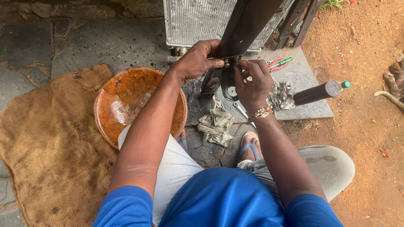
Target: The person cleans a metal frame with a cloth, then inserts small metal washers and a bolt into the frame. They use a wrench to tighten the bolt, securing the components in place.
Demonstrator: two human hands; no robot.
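- I see the left hand (197,60) and right hand (252,82) pinching a small fastener (230,62) on the dark metal bracket (242,29), fingers narrow
- Fastener seated, I judge it not fully tight
- Spanner (242,111), pliers (278,63) lie unused on the slab (305,94)

This is an open-air repair spot, a makeshift mechanic's workshop on the ground rather than inside a building. The floor is rough stone slabs (113,42) stained with dark oil spots, giving way to bare red dirt (366,105) on the right of the frame. A ribbed metal radiator (198,19) stands at the top centre. Pliers (278,63) and a wrench (242,111) lie on a grey slab (303,94) right of centre, beside greasy rags (216,122) and a bottle (322,91) of dark liquid. A burlap sack (50,147) is spread at the left, with a rusty orange basin (122,101) on its edge.
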